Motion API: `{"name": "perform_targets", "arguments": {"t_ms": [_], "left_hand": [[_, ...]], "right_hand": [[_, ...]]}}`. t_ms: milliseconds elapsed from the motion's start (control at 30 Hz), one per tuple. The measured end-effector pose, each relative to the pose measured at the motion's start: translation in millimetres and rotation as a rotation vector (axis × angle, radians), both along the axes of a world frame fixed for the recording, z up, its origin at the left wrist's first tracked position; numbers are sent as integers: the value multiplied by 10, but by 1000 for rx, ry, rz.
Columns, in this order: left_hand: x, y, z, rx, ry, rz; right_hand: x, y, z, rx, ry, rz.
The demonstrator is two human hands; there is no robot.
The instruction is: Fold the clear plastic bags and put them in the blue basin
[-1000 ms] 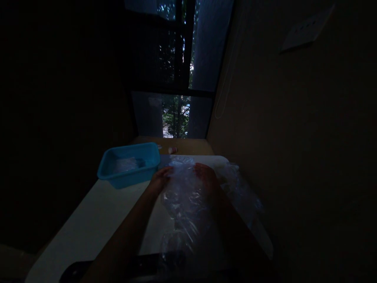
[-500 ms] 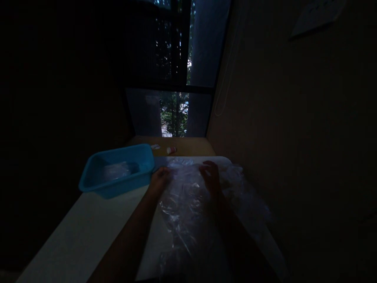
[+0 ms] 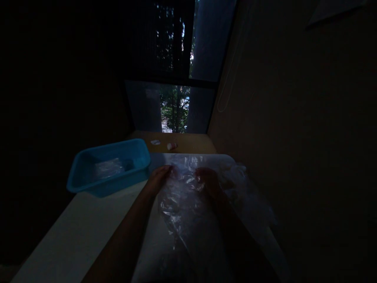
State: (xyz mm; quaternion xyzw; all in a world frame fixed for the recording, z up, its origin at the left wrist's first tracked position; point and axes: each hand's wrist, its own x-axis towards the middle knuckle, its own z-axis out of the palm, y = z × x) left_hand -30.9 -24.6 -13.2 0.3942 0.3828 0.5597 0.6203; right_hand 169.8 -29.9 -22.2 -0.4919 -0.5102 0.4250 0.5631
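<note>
Plastic film [image 3: 180,196], left fingers [image 3: 165,169], right fingers [image 3: 204,172], closer together than before

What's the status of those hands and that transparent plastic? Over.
Left hand and right hand at opposite sides of transparent plastic, grip unclear. Plastic wrinkled. Blue basin left, other plastic right; neither between hands.
</note>
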Motion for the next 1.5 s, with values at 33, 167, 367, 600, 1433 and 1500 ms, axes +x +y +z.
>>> {"name": "perform_targets", "arguments": {"t_ms": [33, 167, 367, 600, 1433, 1500], "left_hand": [[-1, 6, -2, -8, -9, -11], [-1, 27, -11, -58, -45, -71], [3, 8, -80, -29, 198, -41], [1, -9, -33, 43, 308, 76], [-10, 39, -39, 5, 93, 177], [9, 24, -8, -7, 6, 156]], "right_hand": [[-4, -6, 15, -10, -1, -13], [-7, -11, 41, -7, -25, -23], [13, 17, -51, 21, -13, 26], [30, 45, -67, 40, 15, 32], [-11, -8, 41, -47, -37, 36], [-10, -9, 44, -19, -39, 30]]}}
